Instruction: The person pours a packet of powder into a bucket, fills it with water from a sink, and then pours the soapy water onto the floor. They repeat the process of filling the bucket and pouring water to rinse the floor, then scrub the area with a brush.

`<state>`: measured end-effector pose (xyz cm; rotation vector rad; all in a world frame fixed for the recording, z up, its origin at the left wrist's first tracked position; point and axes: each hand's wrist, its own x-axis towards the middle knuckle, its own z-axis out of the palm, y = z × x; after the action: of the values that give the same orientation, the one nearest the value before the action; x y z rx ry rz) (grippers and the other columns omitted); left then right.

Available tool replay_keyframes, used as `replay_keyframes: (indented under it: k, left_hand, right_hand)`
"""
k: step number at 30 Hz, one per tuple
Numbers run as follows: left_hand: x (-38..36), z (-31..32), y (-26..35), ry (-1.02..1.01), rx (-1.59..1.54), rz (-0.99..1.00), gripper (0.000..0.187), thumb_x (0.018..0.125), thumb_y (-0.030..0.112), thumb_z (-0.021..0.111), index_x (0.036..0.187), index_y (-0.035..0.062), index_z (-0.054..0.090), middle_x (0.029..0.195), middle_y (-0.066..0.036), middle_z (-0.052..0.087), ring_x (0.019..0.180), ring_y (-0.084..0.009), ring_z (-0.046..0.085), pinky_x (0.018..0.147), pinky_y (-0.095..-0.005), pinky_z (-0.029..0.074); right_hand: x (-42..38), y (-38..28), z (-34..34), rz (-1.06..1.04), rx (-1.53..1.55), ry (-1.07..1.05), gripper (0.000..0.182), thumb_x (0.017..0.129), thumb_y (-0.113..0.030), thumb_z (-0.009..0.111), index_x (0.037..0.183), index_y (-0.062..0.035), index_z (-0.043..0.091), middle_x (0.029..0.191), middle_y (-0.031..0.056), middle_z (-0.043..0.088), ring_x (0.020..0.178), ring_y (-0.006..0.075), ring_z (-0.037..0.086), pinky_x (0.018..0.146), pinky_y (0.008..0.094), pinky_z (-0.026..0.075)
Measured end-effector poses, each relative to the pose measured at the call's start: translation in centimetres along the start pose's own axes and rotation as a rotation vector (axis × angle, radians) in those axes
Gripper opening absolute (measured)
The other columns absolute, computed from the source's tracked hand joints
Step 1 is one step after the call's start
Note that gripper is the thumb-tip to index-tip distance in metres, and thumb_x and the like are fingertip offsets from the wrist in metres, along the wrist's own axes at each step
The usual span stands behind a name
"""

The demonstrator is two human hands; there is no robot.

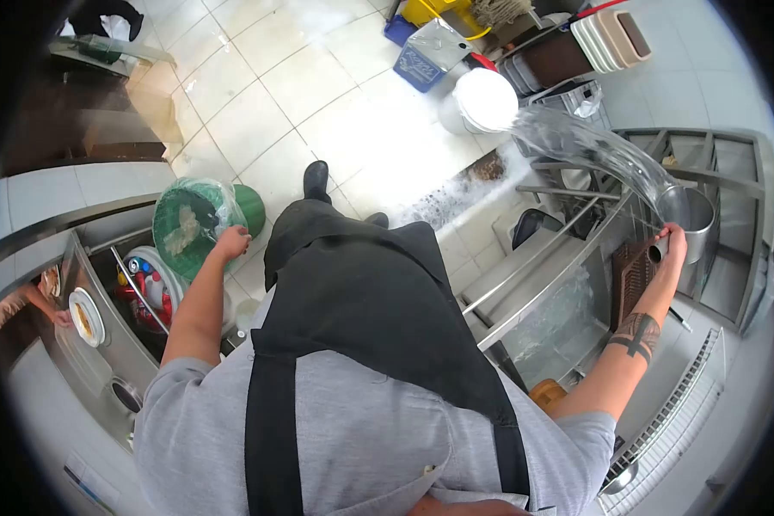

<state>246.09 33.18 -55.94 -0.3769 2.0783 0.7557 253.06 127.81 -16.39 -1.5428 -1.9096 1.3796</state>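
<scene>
My right hand (675, 239) is wrapped round the handle of a deep metal saucepan (699, 225), which is tipped on its side. A broad arc of water (606, 150) flies from its mouth toward the white bucket (486, 99) and the floor beside it. On the other side, my left hand (230, 243) hangs by the rim of a green bin (249, 209) lined with a clear bag. Its fingers are curled, and whatever may be inside them is hidden.
Foamy water lies round a floor drain (488, 169). Metal sinks (559, 318) and a metal rack (731, 185) stand at right. A blue wet-floor sign (419, 69) stands near the bucket. At left, a container of red items (146, 288) sits beneath the counter; a plate (86, 314) rests on top.
</scene>
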Motion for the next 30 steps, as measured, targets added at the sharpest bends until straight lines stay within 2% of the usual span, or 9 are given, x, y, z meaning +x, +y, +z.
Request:
replay_keyframes:
  k: [6, 9, 15, 16, 19, 22, 25, 27, 30]
  left_hand:
    - [-0.3, 0.4, -0.5, -0.006, -0.08, -0.037, 0.035, 0.085, 0.013, 0.061, 0.115, -0.0058, 0.061, 0.079, -0.014, 0.067, 0.065, -0.0211, 0.064, 0.061, -0.0351, 0.053]
    - [-1.8, -0.7, 3.8, -0.02, -0.016, -0.002, 0.036, 0.085, 0.014, 0.061, 0.116, -0.0055, 0.06, 0.079, -0.014, 0.067, 0.065, -0.0207, 0.064, 0.062, -0.0349, 0.053]
    - [1.1, -1.9, 7.0, 0.02, 0.013, 0.143, 0.038, 0.086, 0.017, 0.063, 0.118, -0.0049, 0.06, 0.08, -0.015, 0.067, 0.064, -0.0219, 0.064, 0.066, -0.036, 0.053]
    - [1.3, -2.1, 7.4, 0.026, 0.023, 0.148, 0.038, 0.086, 0.017, 0.063, 0.118, -0.0049, 0.06, 0.08, -0.015, 0.067, 0.064, -0.0219, 0.064, 0.066, -0.036, 0.053]
    - [-0.5, -3.2, 9.5, 0.047, 0.132, 0.203, 0.039, 0.087, 0.018, 0.063, 0.118, -0.005, 0.061, 0.083, -0.017, 0.069, 0.066, -0.0235, 0.066, 0.067, -0.0372, 0.053]
    - [-2.5, -4.5, 10.7, 0.001, 0.335, 0.186, 0.038, 0.086, 0.018, 0.062, 0.118, -0.0034, 0.061, 0.086, -0.02, 0.07, 0.07, -0.0257, 0.069, 0.068, -0.0374, 0.054]
    - [-3.1, -5.8, 10.8, -0.003, 0.333, 0.151, 0.039, 0.086, 0.018, 0.062, 0.119, -0.0028, 0.061, 0.086, -0.019, 0.07, 0.071, -0.0256, 0.069, 0.067, -0.0372, 0.055]
    - [-5.1, -6.2, 13.1, 0.003, 0.369, 0.14, 0.039, 0.086, 0.017, 0.062, 0.119, -0.0031, 0.061, 0.087, -0.019, 0.07, 0.071, -0.0252, 0.069, 0.065, -0.0371, 0.055]
    - [-6.4, -6.4, 15.5, -0.005, 0.447, 0.161, 0.039, 0.086, 0.018, 0.061, 0.119, -0.0031, 0.061, 0.088, -0.019, 0.07, 0.072, -0.0246, 0.069, 0.067, -0.0372, 0.054]
  right_hand:
    - [2.4, -2.0, 2.1, -0.367, -0.571, 0.244, 0.02, 0.075, -0.018, 0.055, 0.072, 0.0011, 0.056, 0.058, 0.0119, 0.057, 0.047, 0.0233, 0.058, 0.045, 0.037, 0.048]
    - [-0.4, -2.5, 0.8, -0.314, -0.699, 0.449, 0.034, 0.073, -0.019, 0.056, 0.095, 0.0054, 0.065, 0.067, 0.016, 0.066, 0.061, 0.0266, 0.066, 0.066, 0.0389, 0.052]
    - [-0.6, 25.6, -10.2, -0.425, -0.652, 0.847, 0.047, 0.076, -0.02, 0.058, 0.113, 0.0075, 0.057, 0.075, 0.0211, 0.067, 0.07, 0.0338, 0.069, 0.074, 0.0448, 0.054]
    - [-7.8, 25.7, -7.8, -0.101, -0.519, 0.696, 0.035, 0.075, -0.022, 0.056, 0.092, 0.0085, 0.059, 0.067, 0.0198, 0.064, 0.061, 0.0325, 0.066, 0.066, 0.0446, 0.054]
    - [-9.2, 45.7, -14.5, 0.302, -0.721, 0.425, 0.038, 0.082, -0.028, 0.055, 0.092, 0.0065, 0.068, 0.075, 0.0193, 0.069, 0.065, 0.0323, 0.068, 0.067, 0.0429, 0.053]
    - [-13.2, 52.3, -12.6, 0.51, -0.79, 0.214, 0.032, 0.083, -0.028, 0.055, 0.081, 0.0013, 0.068, 0.068, 0.0142, 0.066, 0.057, 0.0287, 0.063, 0.063, 0.0407, 0.053]
    - [-16.4, 52.0, -6.7, 0.817, -0.223, 0.178, 0.018, 0.089, -0.016, 0.049, 0.086, -0.0018, 0.061, 0.068, 0.0082, 0.056, 0.055, 0.0217, 0.054, 0.054, 0.0351, 0.049]
    - [-18.7, 47.7, -3.1, 0.427, 0.472, 0.069, 0.019, 0.087, -0.021, 0.052, 0.072, -0.0103, 0.055, 0.063, 0.0029, 0.051, 0.053, 0.0157, 0.048, 0.05, 0.0326, 0.047]
    - [-13.9, 54.8, -2.6, 0.511, 1.283, 0.193, 0.012, 0.087, -0.012, 0.051, 0.078, -0.0052, 0.054, 0.067, 0.0026, 0.05, 0.055, 0.0128, 0.047, 0.048, 0.0265, 0.044]
